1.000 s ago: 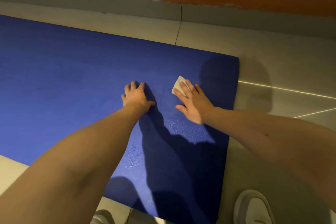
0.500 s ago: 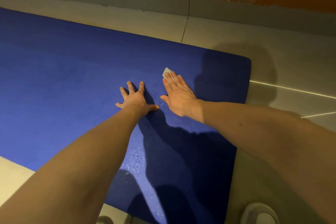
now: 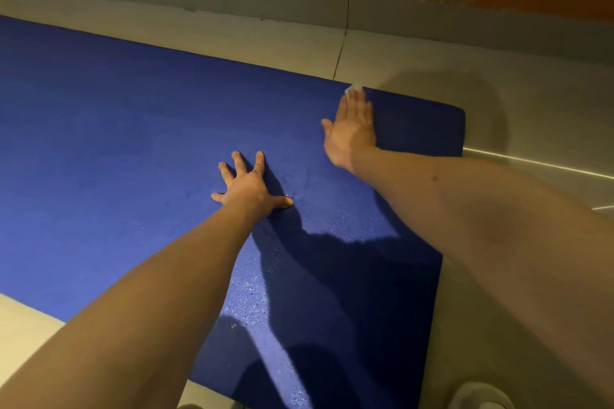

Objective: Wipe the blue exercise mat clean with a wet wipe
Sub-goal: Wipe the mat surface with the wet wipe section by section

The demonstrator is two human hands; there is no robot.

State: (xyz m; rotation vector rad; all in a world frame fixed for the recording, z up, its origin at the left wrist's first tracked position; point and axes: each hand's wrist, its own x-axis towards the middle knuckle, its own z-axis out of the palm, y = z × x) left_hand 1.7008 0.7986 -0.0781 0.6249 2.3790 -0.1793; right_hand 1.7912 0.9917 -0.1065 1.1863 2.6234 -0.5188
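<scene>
Blue and grainy, the exercise mat [image 3: 116, 159] lies on pale floor tiles [image 3: 415, 53]. The left hand [image 3: 247, 188] presses flat on it, fingers spread. At one o'clock from it the right hand [image 3: 350, 129], fingers straight and together, pins the white wet wipe [image 3: 353, 89] (only a corner shows) at the mat's far edge.

A wet wipe [image 3: 353, 89] lies mostly hidden under the straight fingers of the right hand [image 3: 352, 129], only a blurred white corner showing. The blue mat [image 3: 133, 143] runs off the left and bottom edges. A pale shoe [image 3: 478, 397] is cut off bottom right
</scene>
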